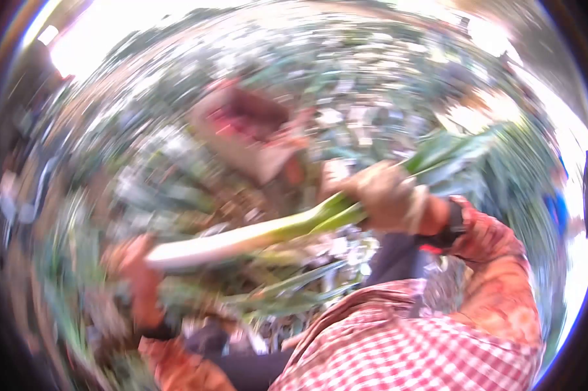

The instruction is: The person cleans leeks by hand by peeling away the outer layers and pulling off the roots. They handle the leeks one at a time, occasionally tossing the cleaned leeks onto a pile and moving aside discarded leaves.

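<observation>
A long leek (242, 242) is stretched between my two hands, its white end at the left and its green leaves at the right. My left hand (135, 262) is closed around the white root end. My right hand (388, 197), apparently gloved, grips the green part of the stalk, and leaves fan out beyond it to the upper right. Motion blurs the fingers of both hands. Loose green leaves lie below the leek.
An open cardboard box (258, 130) with reddish contents stands ahead of me, a little left. Blurred heaps of leafy greens (372, 58) spread behind it. More green leaves (522, 169) lie at the right. My checked apron (404, 345) covers my lap.
</observation>
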`<state>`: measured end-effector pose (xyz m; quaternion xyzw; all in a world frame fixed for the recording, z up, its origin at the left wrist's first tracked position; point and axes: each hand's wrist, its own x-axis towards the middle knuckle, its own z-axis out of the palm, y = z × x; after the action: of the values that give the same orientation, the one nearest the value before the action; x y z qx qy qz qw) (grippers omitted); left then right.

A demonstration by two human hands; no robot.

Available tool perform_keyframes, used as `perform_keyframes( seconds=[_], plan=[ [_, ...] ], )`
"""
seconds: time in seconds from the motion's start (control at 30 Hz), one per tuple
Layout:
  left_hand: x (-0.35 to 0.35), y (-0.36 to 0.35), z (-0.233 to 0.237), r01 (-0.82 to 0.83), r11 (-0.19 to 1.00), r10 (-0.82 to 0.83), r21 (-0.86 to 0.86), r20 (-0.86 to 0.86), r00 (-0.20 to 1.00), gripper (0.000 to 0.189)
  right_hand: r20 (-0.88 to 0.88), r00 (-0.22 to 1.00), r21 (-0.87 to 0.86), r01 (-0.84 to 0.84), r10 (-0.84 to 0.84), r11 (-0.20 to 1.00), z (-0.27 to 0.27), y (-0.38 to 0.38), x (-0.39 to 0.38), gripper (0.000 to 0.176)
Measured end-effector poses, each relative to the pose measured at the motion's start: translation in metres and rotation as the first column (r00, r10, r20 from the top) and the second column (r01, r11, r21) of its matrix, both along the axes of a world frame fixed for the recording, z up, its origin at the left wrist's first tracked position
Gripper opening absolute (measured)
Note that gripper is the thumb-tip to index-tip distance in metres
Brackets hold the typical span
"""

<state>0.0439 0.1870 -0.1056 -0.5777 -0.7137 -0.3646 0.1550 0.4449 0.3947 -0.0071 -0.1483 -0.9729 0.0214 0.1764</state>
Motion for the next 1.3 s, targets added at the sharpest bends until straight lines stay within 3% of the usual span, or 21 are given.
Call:
perform_keyframes(
  seconds=[0.03,0.07,0.13,0.17,0.2,0.23,0.33,0.4,0.43,0.6,0.63,0.67,0.7,0.73,0.77,0.8,0.93,1.0,1.07,1.17,1.3],
  plan=[
    [-0.035,-0.017,-0.005,-0.044,0.999,0.043,-0.005,-0.119,0.992,0.042,0.155,0.983,0.096,0.083,-0.098,0.992,0.002,-0.012,0.023,0.044],
    [-0.068,-0.030,-0.014,-0.001,0.998,0.023,0.068,-0.323,0.946,0.023,0.046,0.999,-0.039,0.013,-0.011,0.999,-0.004,-0.022,0.041,0.049],
    [-0.116,-0.067,-0.030,-0.326,0.941,0.245,-0.089,-0.484,0.840,0.030,0.119,0.990,-0.134,0.087,-0.072,0.987,-0.019,-0.047,0.072,0.055],
    [-0.010,-0.049,0.044,-0.610,0.718,0.580,-0.336,-0.197,0.791,0.033,0.233,0.960,-0.106,0.181,-0.153,0.978,-0.026,-0.058,0.086,0.054],
    [-0.040,-0.054,0.018,-0.607,0.794,0.598,-0.035,-0.134,0.790,0.041,0.255,0.936,-0.134,0.281,-0.241,0.950,-0.035,-0.067,0.097,0.052],
    [-0.078,-0.064,-0.007,-0.673,0.670,0.709,-0.312,0.003,0.705,0.044,0.241,0.938,-0.206,0.302,-0.251,0.931,-0.039,-0.068,0.109,0.051],
    [-0.058,-0.041,-0.018,-0.248,0.942,0.272,-0.226,0.083,0.959,0.054,0.182,0.931,-0.344,0.361,-0.316,0.867,-0.047,-0.069,0.147,0.055],
    [0.005,-0.005,0.010,-0.417,0.739,0.494,-0.529,0.004,0.869,0.059,0.081,0.873,-0.281,0.483,-0.481,0.829,-0.038,-0.063,0.174,0.059],
    [0.030,0.008,0.017,-0.416,0.815,0.317,-0.404,-0.291,0.903,0.061,0.078,0.826,-0.324,0.551,-0.558,0.769,-0.024,-0.060,0.188,0.061],
    [0.038,0.045,-0.007,-0.068,0.887,0.239,-0.456,0.327,0.914,0.049,-0.081,0.444,-0.389,0.810,-0.892,0.438,0.008,0.020,0.319,0.060],
    [0.039,0.051,-0.008,0.040,0.883,0.226,-0.467,0.500,0.836,0.047,0.123,0.122,0.011,0.992,-0.985,0.124,0.059,0.042,0.319,0.068],
    [0.061,0.059,0.006,0.091,0.894,0.174,-0.439,0.527,0.832,0.042,0.090,-0.138,0.177,0.977,-0.986,-0.121,0.080,0.075,0.349,0.075],
    [0.066,0.065,0.008,0.103,0.888,0.176,-0.448,0.540,0.823,0.041,-0.137,-0.083,0.582,0.799,-0.987,-0.148,0.080,0.103,0.389,0.076],
    [0.069,0.071,0.008,0.111,0.884,0.182,-0.455,0.553,0.813,0.041,-0.106,-0.138,0.360,0.918,-0.985,-0.167,0.103,0.118,0.392,0.073],
    [0.046,0.074,-0.013,0.072,0.869,0.210,-0.490,0.495,0.843,0.041,-0.204,-0.035,0.315,0.944,-0.978,-0.100,0.105,0.126,0.394,0.071],
    [0.103,0.081,0.033,0.108,0.853,0.221,-0.511,0.540,0.812,0.041,-0.216,0.036,0.209,0.978,-0.976,-0.010,0.094,0.137,0.390,0.069],
    [0.142,0.089,0.052,0.114,0.837,0.246,-0.536,0.553,0.796,0.041,-0.082,0.228,-0.156,0.959,-0.970,0.238,-0.018,0.169,0.355,0.068],
    [0.130,0.084,0.033,0.191,0.832,0.231,-0.520,0.639,0.733,0.043,0.020,0.284,-0.432,0.867,-0.959,0.247,-0.066,0.168,0.326,0.065],
    [0.132,0.077,0.030,0.194,0.817,0.265,-0.544,0.651,0.711,0.044,0.093,0.521,-0.406,0.798,-0.848,0.446,-0.131,0.183,0.331,0.063],
    [0.142,0.074,0.043,0.150,0.775,0.340,-0.614,0.605,0.720,0.044,0.168,0.434,-0.429,0.840,-0.885,0.331,-0.137,0.172,0.282,0.061],
    [0.107,0.063,0.013,0.186,0.860,0.226,-0.474,0.682,0.695,0.037,0.147,0.609,-0.510,0.722,-0.780,0.468,-0.114,0.186,0.239,0.046]
  ],
)
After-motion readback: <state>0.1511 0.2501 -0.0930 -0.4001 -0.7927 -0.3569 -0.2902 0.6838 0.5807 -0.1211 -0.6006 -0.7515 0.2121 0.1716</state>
